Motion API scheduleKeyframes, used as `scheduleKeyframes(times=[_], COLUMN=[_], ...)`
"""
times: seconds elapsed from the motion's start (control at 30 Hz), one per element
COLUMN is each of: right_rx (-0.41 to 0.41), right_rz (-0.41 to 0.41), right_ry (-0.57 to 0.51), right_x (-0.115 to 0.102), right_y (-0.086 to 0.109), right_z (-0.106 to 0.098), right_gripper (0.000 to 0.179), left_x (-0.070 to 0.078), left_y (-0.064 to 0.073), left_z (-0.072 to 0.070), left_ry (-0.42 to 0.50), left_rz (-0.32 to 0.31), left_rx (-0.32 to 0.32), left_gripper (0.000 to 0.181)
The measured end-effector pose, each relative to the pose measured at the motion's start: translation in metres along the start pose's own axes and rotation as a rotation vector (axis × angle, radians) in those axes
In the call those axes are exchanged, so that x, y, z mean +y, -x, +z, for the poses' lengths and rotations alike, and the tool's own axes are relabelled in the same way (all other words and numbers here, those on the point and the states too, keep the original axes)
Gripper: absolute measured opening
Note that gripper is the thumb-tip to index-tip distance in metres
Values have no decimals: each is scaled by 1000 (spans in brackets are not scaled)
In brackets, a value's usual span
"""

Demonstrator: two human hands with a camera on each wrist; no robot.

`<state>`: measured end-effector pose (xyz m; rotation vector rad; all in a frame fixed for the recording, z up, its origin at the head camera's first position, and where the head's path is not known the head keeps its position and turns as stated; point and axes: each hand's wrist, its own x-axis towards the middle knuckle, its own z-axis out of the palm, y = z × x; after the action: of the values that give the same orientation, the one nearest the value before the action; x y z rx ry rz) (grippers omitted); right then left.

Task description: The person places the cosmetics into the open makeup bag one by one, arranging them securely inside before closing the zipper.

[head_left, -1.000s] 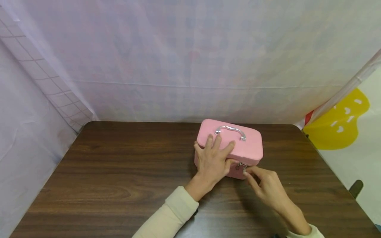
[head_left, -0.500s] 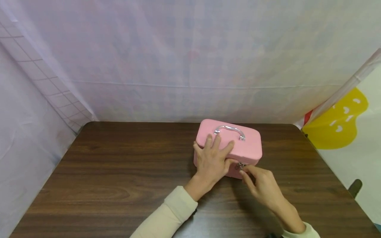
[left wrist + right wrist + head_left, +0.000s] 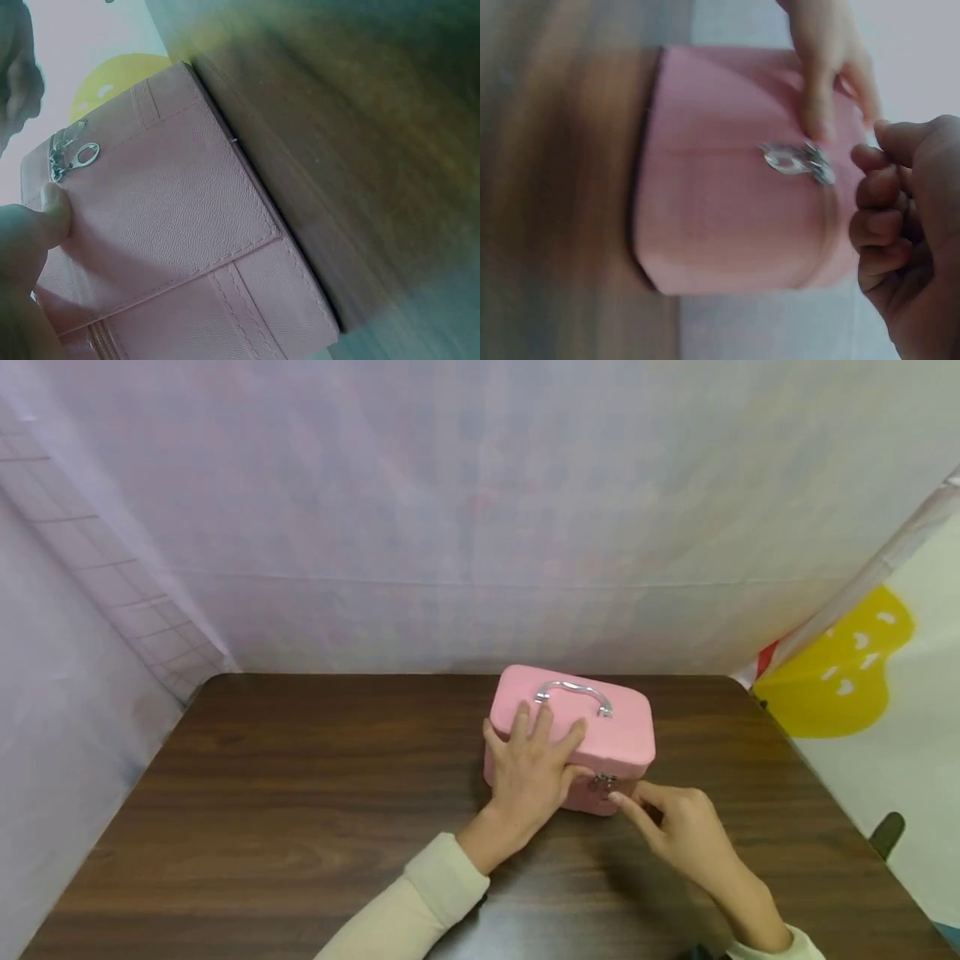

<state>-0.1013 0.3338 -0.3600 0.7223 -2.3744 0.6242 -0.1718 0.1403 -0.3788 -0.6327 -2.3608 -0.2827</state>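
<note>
A pink case (image 3: 630, 718) with a silver handle (image 3: 573, 687) on its lid stands on the brown table, turned slightly. My left hand (image 3: 531, 772) lies over its near left part, fingers spread across the lid and thumb against the front side. Two silver zipper pulls (image 3: 602, 782) hang at the front, just beyond that thumb; the left wrist view shows a ring-shaped pull (image 3: 86, 155) dangling freely. Beside the pulls is my right hand (image 3: 686, 831), its fingers loosely bent. In the right wrist view this hand (image 3: 911, 210) is apart from the pulls and holds nothing.
A dark wood-grain table (image 3: 300, 810) lies under the case. Behind it hangs a pale curtain (image 3: 465, 527). At the right is a white cloth with a yellow printed shape (image 3: 832, 685).
My right hand was at the zipper pulls, its fingertips on one of them; now it has let go and sits slightly to the right. My left hand stays on the case.
</note>
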Motion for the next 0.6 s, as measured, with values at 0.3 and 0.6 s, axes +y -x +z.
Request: scheduleKeyframes(times=[0.3,0.6], right_rx=[199,10], right_rz=[188,186], right_ry=[21,-62], right_x=[19,38], right_y=[-22,-25], right_z=[-23,-6], right_gripper=[11,53], left_x=[-22,-55], left_y=[0,-12], left_z=[-2,8], left_ry=[42,136], left_rz=[55,262], left_rx=[19,15], left_gripper=[59,61])
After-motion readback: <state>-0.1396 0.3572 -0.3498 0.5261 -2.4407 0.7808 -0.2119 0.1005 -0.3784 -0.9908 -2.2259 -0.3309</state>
